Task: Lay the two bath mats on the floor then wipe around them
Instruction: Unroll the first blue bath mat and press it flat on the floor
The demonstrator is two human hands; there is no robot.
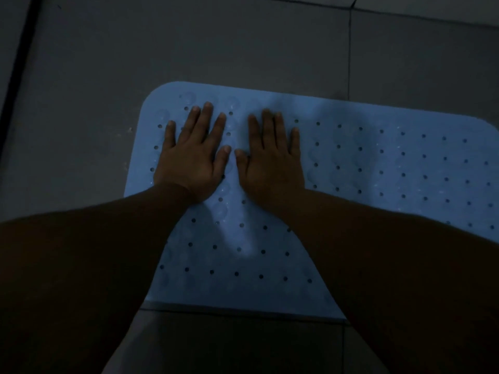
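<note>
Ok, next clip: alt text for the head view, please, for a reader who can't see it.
In dim light, the left hand and right hand press flat, fingers spread, side by side on a light blue perforated bath mat lying on a grey tiled floor. Only one mat shows.

Blue bath mat (pixel 378 163) runs off the right edge; its near corners are covered by both forearms. Dim light: mat surface texture under the left hand (pixel 189 160) and right hand (pixel 270 166) unreadable.
</note>
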